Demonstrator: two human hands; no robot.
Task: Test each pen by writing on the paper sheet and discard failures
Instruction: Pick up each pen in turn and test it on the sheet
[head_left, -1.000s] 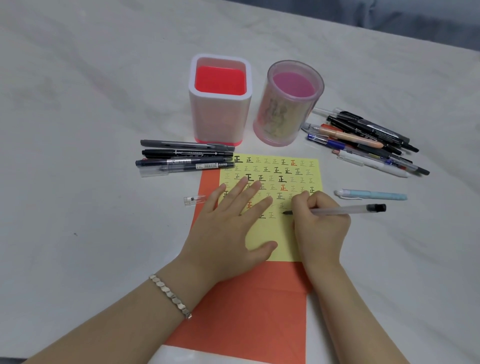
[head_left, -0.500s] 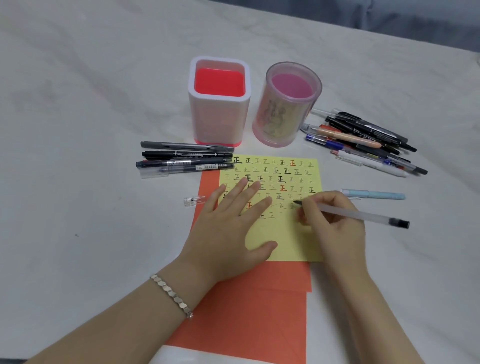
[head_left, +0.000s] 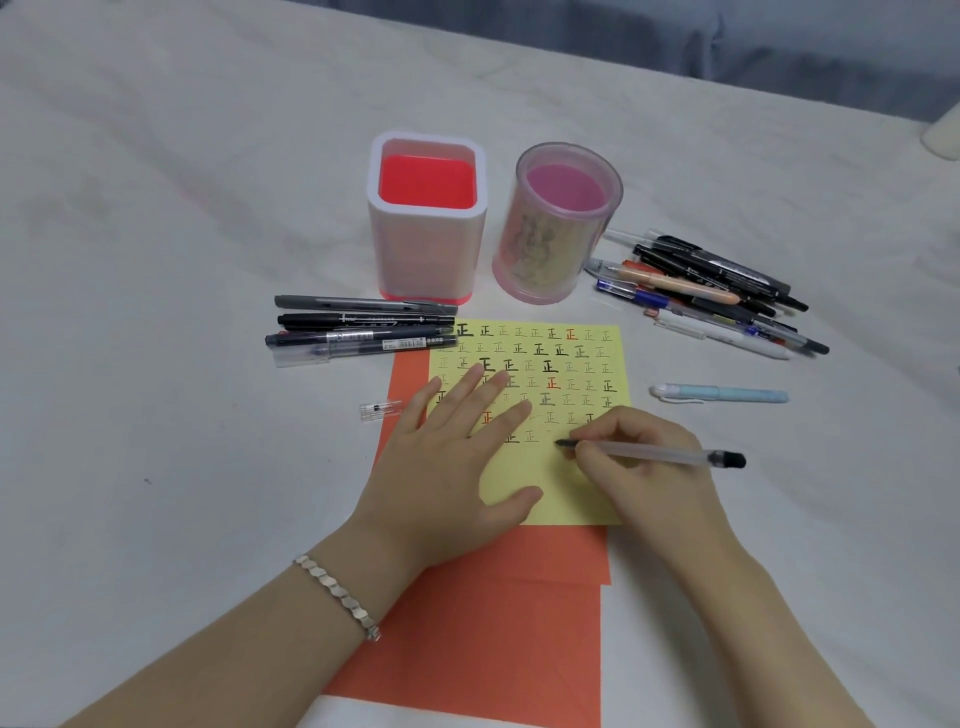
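Two hands on a pale veined tabletop (head_left: 156, 260), grey-blue fabric (head_left: 779, 41) beyond: left hand (head_left: 447, 467) spread flat on yellow square paper sheet (head_left: 561, 491); right hand (head_left: 639, 470) pinches clear-barrelled pen (head_left: 670, 453), tip on sheet.

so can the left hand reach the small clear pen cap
Probably yes: the left hand lies flat on the yellow paper sheet; the small clear pen cap sits beside it, nothing between.

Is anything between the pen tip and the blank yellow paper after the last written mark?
Nothing visible. The right hand holds the clear plastic pen with its tip at a bare patch of the yellow paper sheet; the flat left hand lies left of the tip, apart.
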